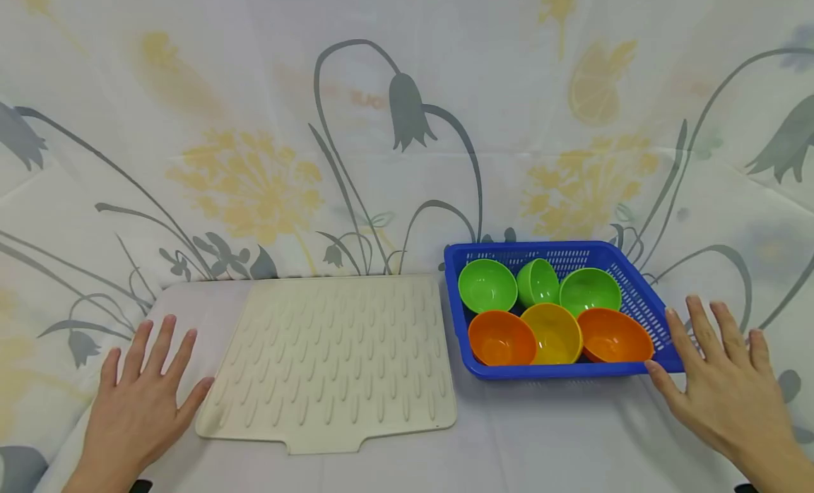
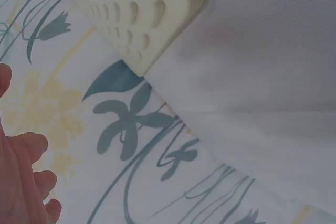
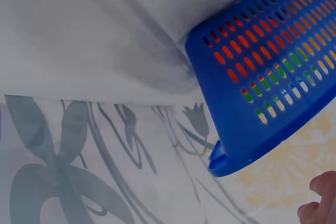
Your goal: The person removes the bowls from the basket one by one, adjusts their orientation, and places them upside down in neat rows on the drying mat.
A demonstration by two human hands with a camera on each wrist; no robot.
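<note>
Head view: left hand at near left, back up, fingers spread, thumb tip just beside left edge of cream mat; contact, cannot tell. Right hand also spread, back up, at right near corner of blue basket; touching or not, cannot tell. Mat flat on white cloth, left of basket, tab toward near side. Inside basket, far row left to right: green bowl, tipped green bowl, third green bowl; near row: left orange bowl, yellow bowl, right orange bowl. Floral cloth at far side. Wrist views: just fingertips at frame edges; bowl colours through basket slots.
</note>
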